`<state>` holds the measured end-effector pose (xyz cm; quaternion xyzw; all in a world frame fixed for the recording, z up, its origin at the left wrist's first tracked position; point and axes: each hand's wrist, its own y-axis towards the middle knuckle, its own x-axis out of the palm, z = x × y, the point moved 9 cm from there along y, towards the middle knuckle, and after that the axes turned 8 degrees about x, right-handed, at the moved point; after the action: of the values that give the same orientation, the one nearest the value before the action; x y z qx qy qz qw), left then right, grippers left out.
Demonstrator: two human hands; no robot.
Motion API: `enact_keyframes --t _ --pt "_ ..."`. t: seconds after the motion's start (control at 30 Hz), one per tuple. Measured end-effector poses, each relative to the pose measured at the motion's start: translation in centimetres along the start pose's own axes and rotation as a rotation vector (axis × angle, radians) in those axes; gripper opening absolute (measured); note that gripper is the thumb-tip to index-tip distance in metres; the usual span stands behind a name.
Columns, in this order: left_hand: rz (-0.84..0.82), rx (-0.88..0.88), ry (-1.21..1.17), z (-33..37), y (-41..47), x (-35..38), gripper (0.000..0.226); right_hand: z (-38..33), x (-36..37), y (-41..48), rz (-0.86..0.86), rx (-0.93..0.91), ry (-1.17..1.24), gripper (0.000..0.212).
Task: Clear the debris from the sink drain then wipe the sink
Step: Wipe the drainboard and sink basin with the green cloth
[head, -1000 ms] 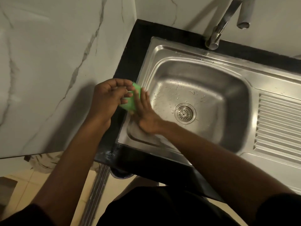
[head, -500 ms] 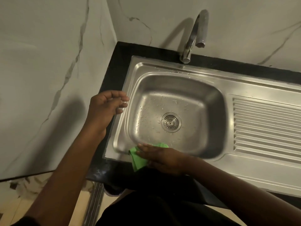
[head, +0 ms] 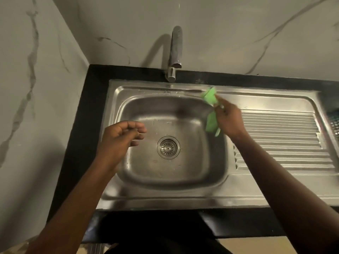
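The steel sink [head: 117, 125] has a round drain strainer [head: 168, 147] in the middle of its basin; I see no debris on it. My right hand [head: 228, 119] holds a green cloth [head: 211, 107] at the basin's back right corner, on the rim. The cloth shows above and below my fingers. My left hand [head: 122, 137] hovers over the basin's left edge with its fingers loosely curled and nothing in it.
A chrome tap [head: 175, 52] stands at the back, above the rim. The ribbed drainboard [head: 282, 140] lies right of the basin. A black counter [head: 91, 99] borders the sink, with marble walls at the left and back. A dark rack [head: 334, 121] peeks in at the far right.
My right hand has carried the green cloth from the basin's front rim to its back right corner. My left hand has shifted from the left rim to over the basin's edge.
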<state>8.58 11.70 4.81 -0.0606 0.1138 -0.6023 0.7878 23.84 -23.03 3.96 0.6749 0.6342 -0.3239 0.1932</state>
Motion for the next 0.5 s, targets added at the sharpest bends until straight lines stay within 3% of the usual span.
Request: enact_keyframes --t 0.1,0.3,0.4,0.5 --pt "-0.009 -0.003 0.007 -0.1 0.3 0.4 0.025 0.7 -1.9 3.3 0.253 0.058 -0.008 0.044" --pt "-0.001 -0.028 0.034 -0.6 1.0 -0.6 0.024 2.1 6.3 5.9 0.113 0.094 -0.416 0.06" --pt "0.016 -0.048 0.033 -1.2 1.3 -1.3 0.024 0.8 9.4 5.0 0.221 0.128 -0.396 0.068" --pt "0.013 -0.078 0.034 -1.8 1.4 -1.8 0.024 -1.7 12.9 4.1 0.205 0.113 -0.355 0.068"
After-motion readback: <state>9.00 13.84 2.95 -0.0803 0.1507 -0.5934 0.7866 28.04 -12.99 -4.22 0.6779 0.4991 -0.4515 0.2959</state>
